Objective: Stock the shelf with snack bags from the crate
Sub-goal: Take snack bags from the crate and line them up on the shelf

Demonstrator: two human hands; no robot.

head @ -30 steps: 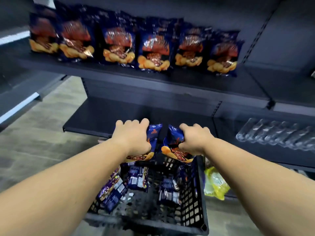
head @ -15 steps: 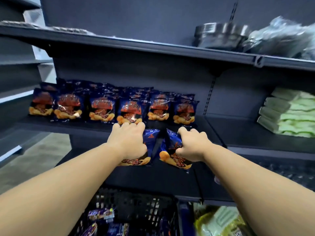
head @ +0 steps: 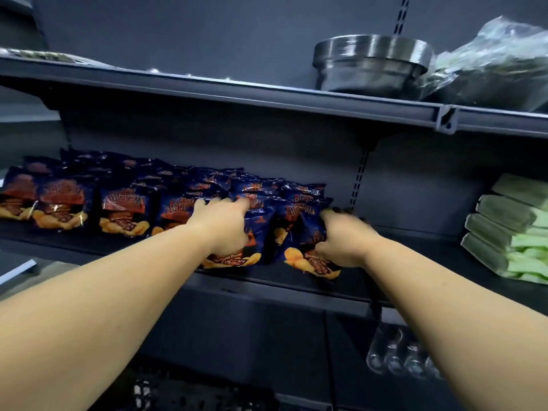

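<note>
Both arms reach to the middle shelf. Left hand grips a blue snack bag from above, fingers curled over its top; bag bottom sits at the shelf's front edge. Right hand, blurred, grips a second snack bag, tilted, just beside the first. Behind them, row of matching bags stands across the shelf, several deep. Upper shelf: stacked steel bowls, plastic-wrapped bundle touching them on the right. Green packs piled in the right bay. Clear glasses below. Dark crate partly visible at bottom edge.
</note>
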